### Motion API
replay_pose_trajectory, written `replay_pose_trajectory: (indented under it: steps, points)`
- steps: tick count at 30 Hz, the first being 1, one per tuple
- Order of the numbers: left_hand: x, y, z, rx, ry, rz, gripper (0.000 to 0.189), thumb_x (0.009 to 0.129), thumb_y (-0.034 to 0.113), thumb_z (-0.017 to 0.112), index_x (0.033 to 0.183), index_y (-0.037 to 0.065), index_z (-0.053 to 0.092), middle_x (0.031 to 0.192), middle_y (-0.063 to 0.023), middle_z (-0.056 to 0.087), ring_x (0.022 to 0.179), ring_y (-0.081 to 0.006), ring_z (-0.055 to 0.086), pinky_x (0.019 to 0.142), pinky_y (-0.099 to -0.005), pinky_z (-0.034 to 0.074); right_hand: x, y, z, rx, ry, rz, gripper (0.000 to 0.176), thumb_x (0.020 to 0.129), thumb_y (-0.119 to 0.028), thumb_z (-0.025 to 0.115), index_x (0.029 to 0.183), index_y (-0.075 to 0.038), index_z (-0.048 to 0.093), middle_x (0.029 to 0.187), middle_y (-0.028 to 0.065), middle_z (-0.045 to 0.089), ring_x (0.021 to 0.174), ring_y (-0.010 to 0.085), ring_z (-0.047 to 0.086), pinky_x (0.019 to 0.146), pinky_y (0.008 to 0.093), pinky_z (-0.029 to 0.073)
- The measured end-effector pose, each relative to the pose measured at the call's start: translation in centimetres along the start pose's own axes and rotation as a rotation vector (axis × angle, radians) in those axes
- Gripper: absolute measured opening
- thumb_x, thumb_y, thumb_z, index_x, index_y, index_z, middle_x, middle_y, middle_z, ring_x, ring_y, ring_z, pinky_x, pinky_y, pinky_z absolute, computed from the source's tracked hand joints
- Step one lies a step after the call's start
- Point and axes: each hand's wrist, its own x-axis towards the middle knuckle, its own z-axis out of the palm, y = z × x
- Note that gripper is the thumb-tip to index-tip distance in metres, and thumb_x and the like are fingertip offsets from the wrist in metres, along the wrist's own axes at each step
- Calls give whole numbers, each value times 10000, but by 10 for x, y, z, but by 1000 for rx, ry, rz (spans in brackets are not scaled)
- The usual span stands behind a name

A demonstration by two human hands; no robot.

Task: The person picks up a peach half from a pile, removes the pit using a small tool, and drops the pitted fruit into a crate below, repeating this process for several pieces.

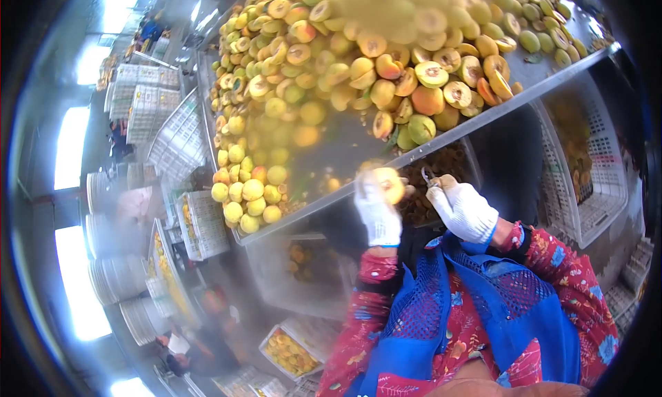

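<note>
My left hand [378, 214], in a white glove with a stained fingertip area, holds a halved yellow peach [391, 185], cut face showing. It is slightly blurred, just off the table's front edge. To its right, my right hand [463, 209], also gloved, is closed around a small metal tool with a curved tip [425, 175]; most of its handle is hidden. The two hands are apart. Beyond them, halved peaches [429, 74], many with the pit inside, are heaped on the metal table [338, 138]. Whole-looking yellow peaches [253, 189] lie at its left corner.
A raised metal rim [441, 142] edges the table. Below it stands a crate with dark pieces [441, 164]. White plastic crates [586, 183] flank me, one with yellow fruit [291, 351]. Stacked crates [153, 104] and other people are at left. Smears blur part of the view.
</note>
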Motion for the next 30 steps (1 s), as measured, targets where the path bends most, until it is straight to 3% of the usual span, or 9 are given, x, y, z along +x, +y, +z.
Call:
replay_pose_trajectory:
  steps: [2,4,10,14,19,22,24,28,30]
  points:
    - [19,33,-28,-461,100,-536,435,974,186,619,1333,-25,498,1052,-234,620,927,-390,644,845,-453,541,0,0,-6,-16,-1,-48,316,1028,-290,547,992,20,599,681,251,639,596,431,648,529,504,485]
    - [37,-22,-52,312,250,-79,431,954,251,645,1279,-11,535,1089,-243,602,973,-403,615,905,-487,507,-1,4,-9,-12,20,-99,304,1025,-279,556,988,19,597,673,247,633,593,428,646,524,500,478]
    - [99,-84,-98,1225,-269,-299,522,952,454,603,1312,77,586,1258,-228,578,1152,-451,555,971,-521,477,-1,15,-10,-68,-14,-101,295,1016,-266,573,986,28,581,660,245,626,583,430,641,518,498,478]
    - [154,-79,-83,1027,-179,-71,552,906,410,644,1359,106,561,1228,-218,602,1186,-456,551,987,-508,483,-1,9,-11,-87,-52,-62,300,1015,-277,571,990,22,575,678,250,635,613,441,647,545,508,491]
    - [186,-77,-63,858,-341,-214,566,864,433,676,1281,64,579,1115,-225,639,1099,-417,631,967,-514,496,0,-9,-17,-91,-140,-17,299,1024,-280,556,1019,19,576,686,241,642,628,432,657,567,501,498]
    - [173,-61,-74,619,-340,-291,484,901,417,636,1179,22,601,971,-176,675,902,-326,702,806,-447,563,0,-13,-19,-79,-142,-31,295,1023,-279,557,1020,15,576,715,235,654,651,421,666,577,486,500]
    - [153,-78,-78,-366,-395,-616,434,964,424,543,1117,25,622,940,-120,695,576,-213,667,473,-282,520,1,-17,-21,-62,-129,-77,290,1022,-279,559,1012,10,576,728,231,657,660,414,669,579,480,500]
    - [86,-28,-60,-1119,-329,-830,478,1023,424,479,1181,-5,620,1000,-173,713,787,-283,721,585,-330,585,10,-32,-20,-80,-152,-187,271,1016,-272,570,989,-3,575,708,214,643,638,403,657,577,468,506]
    - [58,-16,-46,-1100,-294,-794,549,1044,482,445,1209,-14,614,1020,-200,709,844,-297,714,677,-356,592,12,-32,-14,-81,-162,-266,257,1012,-264,579,981,-9,575,678,204,629,610,398,646,568,467,507]
